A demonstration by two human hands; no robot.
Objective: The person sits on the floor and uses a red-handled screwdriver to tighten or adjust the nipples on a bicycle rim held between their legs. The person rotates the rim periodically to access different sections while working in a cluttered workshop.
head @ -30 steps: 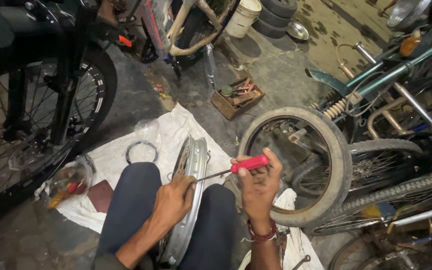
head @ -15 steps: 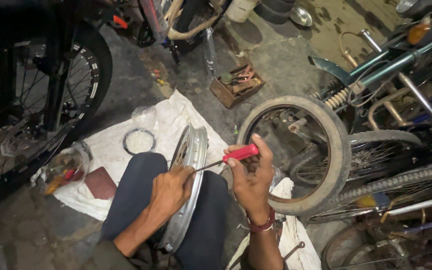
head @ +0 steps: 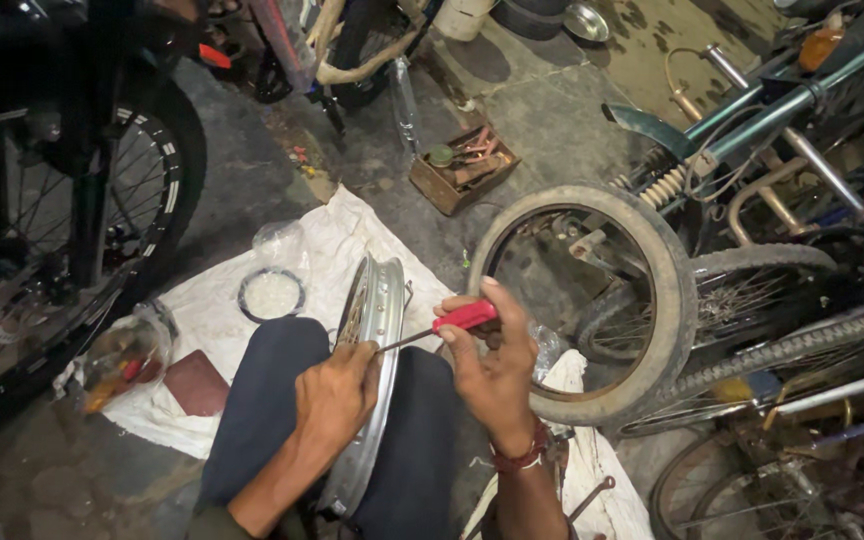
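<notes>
Person seated on the floor, bare metal wheel rim (head: 370, 330) upright between the knees, screwdriver at its inner edge.

Largest first: one black spoked bicycle wheel (head: 62, 270) at left; one loose tyre (head: 642, 300) at right, bike frames behind it; one white cloth (head: 332, 240) under everything; one rim; one wooden parts box (head: 464, 168); one plastic bag of bits (head: 117, 360); one small dark ring (head: 272, 293); one red-handled screwdriver (head: 462, 318). Left hand (head: 337, 395) wraps closed around the rim's near edge. Right hand (head: 492, 365) fisted on the red handle, shaft pointing left, tip at the rim just above the left hand.
</notes>
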